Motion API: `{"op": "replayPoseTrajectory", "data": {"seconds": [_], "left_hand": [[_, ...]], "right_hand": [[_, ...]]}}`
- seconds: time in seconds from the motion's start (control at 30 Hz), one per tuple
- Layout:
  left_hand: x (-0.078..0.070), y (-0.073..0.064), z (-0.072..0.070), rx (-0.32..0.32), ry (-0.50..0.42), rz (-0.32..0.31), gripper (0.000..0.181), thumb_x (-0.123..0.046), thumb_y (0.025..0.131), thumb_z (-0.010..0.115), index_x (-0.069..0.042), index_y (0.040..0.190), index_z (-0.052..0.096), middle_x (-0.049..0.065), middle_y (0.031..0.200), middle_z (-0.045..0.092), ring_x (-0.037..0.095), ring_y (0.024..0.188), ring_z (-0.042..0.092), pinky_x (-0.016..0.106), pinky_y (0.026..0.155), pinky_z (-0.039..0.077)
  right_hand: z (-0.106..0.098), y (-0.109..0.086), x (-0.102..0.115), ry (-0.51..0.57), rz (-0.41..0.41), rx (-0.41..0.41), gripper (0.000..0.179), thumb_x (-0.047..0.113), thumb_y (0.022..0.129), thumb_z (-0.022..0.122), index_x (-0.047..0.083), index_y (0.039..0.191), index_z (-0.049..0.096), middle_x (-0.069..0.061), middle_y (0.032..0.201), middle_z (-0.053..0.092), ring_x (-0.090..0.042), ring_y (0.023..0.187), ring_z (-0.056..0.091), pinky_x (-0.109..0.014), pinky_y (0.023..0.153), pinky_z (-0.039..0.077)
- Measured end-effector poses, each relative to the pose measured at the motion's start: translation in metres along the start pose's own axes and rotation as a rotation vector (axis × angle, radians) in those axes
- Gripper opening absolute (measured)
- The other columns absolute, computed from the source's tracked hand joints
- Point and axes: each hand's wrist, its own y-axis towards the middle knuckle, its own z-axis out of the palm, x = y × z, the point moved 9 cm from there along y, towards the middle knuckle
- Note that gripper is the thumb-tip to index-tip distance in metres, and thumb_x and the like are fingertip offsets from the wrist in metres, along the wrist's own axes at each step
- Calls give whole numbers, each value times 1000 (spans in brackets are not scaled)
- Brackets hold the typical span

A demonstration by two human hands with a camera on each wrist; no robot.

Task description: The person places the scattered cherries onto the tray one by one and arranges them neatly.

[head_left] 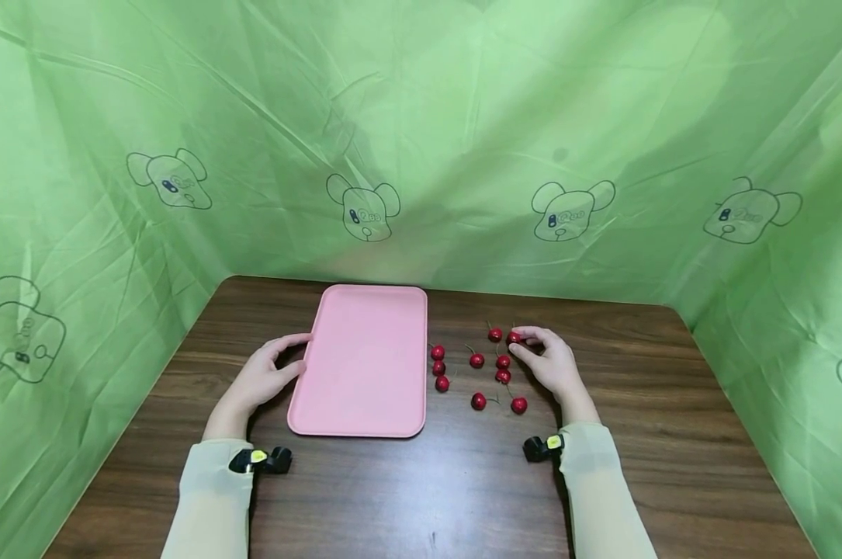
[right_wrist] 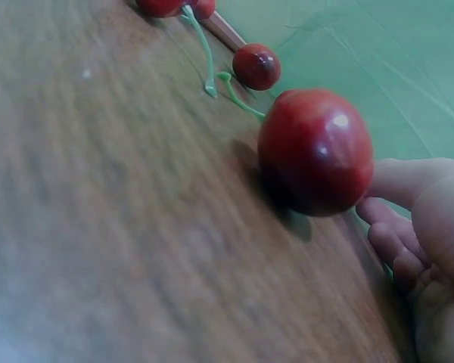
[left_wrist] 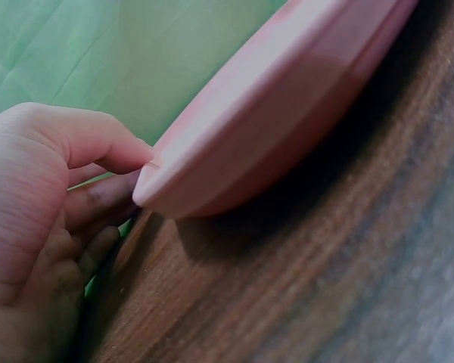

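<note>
Under my left hand (head_left: 270, 375) is the left edge of a pink rectangular tray (head_left: 365, 361). In the left wrist view, the thumb lies on the tray's rim (left_wrist: 212, 162) while the other fingers curl beside and below it. My right hand (head_left: 549, 361) pinches a red cherry (head_left: 514, 338) between thumb and forefinger, at the back right of a scattered group. A second cherry (head_left: 494, 335) lies just left of it. Close to the right wrist camera, a large-looking cherry (right_wrist: 315, 151) with a green stem partly covers the fingertips, hiding the pinched one.
Three cherries (head_left: 438, 368) line the tray's right side. Several more lie between them and my right hand, including one near the front (head_left: 519, 405). Everything rests on a dark wooden table (head_left: 407, 497), with a green curtain (head_left: 462, 116) behind and at both sides.
</note>
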Motion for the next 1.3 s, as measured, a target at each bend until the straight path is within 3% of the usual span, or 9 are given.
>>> {"op": "replayPoseTrajectory", "data": {"seconds": [0.7,1.03,1.3], "left_hand": [[-2,-3,1,-2,-9,-4,51,-5,103,70,-7,154,62,17,154,62,38,149,50,57,122,36],[-8,-4,2,17,-2,0,52,-9,104,71,-4,154,60,22,158,57,45,152,43,65,124,31],[-9,0,7,36,1,28,53,-9,106,70,-4,157,58,21,161,55,44,154,43,64,125,32]], "right_hand": [[1,0,-2,101,24,-10,34,21,101,82,13,134,76,-12,119,76,-27,112,68,-39,97,49],[1,0,-2,116,39,-7,34,20,101,82,11,133,76,-14,120,76,-26,112,67,-39,99,49],[-8,-3,0,340,94,-49,38,23,101,82,5,135,75,-10,118,73,-11,106,65,-20,89,52]]}}
